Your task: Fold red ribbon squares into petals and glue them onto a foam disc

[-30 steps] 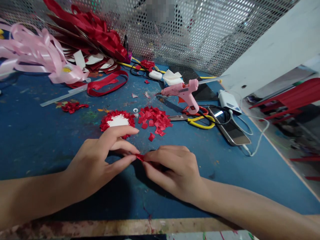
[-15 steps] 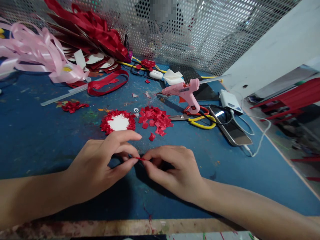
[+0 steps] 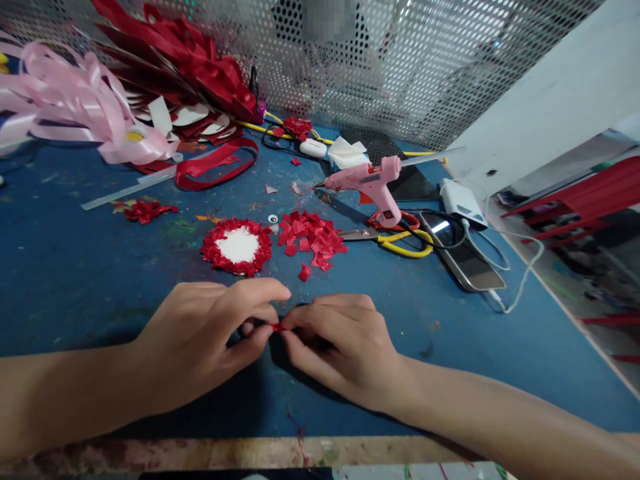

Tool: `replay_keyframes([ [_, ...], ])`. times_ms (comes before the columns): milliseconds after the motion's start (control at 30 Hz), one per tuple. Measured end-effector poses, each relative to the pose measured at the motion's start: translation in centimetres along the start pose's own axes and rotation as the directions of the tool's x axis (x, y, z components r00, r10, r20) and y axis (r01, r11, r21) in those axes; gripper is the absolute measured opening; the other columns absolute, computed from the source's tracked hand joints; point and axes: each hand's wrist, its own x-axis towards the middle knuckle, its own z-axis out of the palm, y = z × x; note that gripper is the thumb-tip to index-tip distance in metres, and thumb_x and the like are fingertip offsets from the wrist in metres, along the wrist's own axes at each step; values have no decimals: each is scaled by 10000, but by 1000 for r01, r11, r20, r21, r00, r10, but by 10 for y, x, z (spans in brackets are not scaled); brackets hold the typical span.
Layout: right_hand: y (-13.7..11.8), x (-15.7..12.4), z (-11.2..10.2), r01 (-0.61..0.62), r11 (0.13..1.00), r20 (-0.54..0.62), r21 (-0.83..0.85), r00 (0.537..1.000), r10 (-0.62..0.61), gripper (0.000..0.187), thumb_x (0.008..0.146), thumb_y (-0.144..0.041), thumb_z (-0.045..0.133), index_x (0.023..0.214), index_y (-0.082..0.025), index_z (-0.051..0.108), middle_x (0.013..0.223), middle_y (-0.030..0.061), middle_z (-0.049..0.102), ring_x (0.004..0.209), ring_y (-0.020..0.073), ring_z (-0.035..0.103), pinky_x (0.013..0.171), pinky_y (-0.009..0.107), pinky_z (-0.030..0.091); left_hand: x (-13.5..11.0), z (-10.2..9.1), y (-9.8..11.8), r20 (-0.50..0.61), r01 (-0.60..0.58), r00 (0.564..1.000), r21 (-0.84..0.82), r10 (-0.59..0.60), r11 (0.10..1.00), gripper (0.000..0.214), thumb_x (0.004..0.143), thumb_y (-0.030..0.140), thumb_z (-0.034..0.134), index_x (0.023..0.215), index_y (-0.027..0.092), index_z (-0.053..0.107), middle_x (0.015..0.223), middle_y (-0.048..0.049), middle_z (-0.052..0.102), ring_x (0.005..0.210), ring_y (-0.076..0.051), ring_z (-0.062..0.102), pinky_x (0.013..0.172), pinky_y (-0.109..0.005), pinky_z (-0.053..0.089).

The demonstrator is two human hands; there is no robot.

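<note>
My left hand (image 3: 210, 333) and my right hand (image 3: 345, 343) meet low over the blue table (image 3: 75, 280), fingertips pinched together on a small red ribbon piece (image 3: 278, 327). Only a sliver of the piece shows between the fingers. Just beyond my hands lies a white disc ringed with red petals (image 3: 237, 245). To its right sits a pile of cut red ribbon squares (image 3: 311, 237), with one loose square (image 3: 303, 273) nearer my hands.
A pink glue gun (image 3: 370, 183) stands behind the pile, beside yellow-handled scissors (image 3: 395, 241), a phone (image 3: 463, 252) and a white charger (image 3: 460, 201). Pink ribbon (image 3: 75, 107) and red ribbon bows (image 3: 185, 60) fill the back left. A perforated metal screen (image 3: 400, 60) closes the back.
Both hands have slid slightly toward me and closed tighter on the red piece, which shows less than before. The petal-ringed disc is fully uncovered.
</note>
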Motion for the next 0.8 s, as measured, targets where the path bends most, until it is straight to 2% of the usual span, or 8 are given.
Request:
replay_keyframes([
  [133, 0, 0, 1, 18, 999, 15, -33, 1000, -17, 94, 849, -152, 535, 791, -149, 609, 535, -44, 566, 464, 72, 479, 484, 198, 365, 0, 1, 0, 3, -20, 1000, -44, 21, 999, 237, 870, 224, 526, 1105, 252, 508, 795, 84, 744, 633, -108, 690, 629, -217, 497],
  [300, -1, -1, 0, 15, 999, 39, -51, 999, -13, 101, 845, -160, 541, 786, -144, 623, 543, -37, 578, 468, 77, 479, 478, 206, 362, -1, 1, 0, -106, -131, 986, -33, 127, 991, 244, 866, 201, 536, 1099, 254, 487, 797, 68, 741, 562, -115, 666, 583, -237, 490],
  [533, -3, 0, -2, -54, 998, -8, 18, 999, 54, 64, 833, -148, 562, 798, -144, 615, 537, -47, 560, 467, 64, 493, 492, 183, 373, 2, -2, 4, -32, 20, 999, 6, -20, 1000, 157, 861, 259, 543, 1017, 249, 549, 738, 80, 734, 533, -110, 653, 571, -232, 473],
  [800, -2, 0, -1, -35, 999, -14, -8, 999, 35, 87, 842, -147, 537, 777, -162, 593, 525, -58, 539, 460, 61, 483, 490, 178, 368, 1, -3, 1, -31, 56, 998, -93, -60, 994, 185, 869, 284, 545, 1052, 257, 529, 830, 63, 756, 642, -104, 698, 666, -194, 520],
])
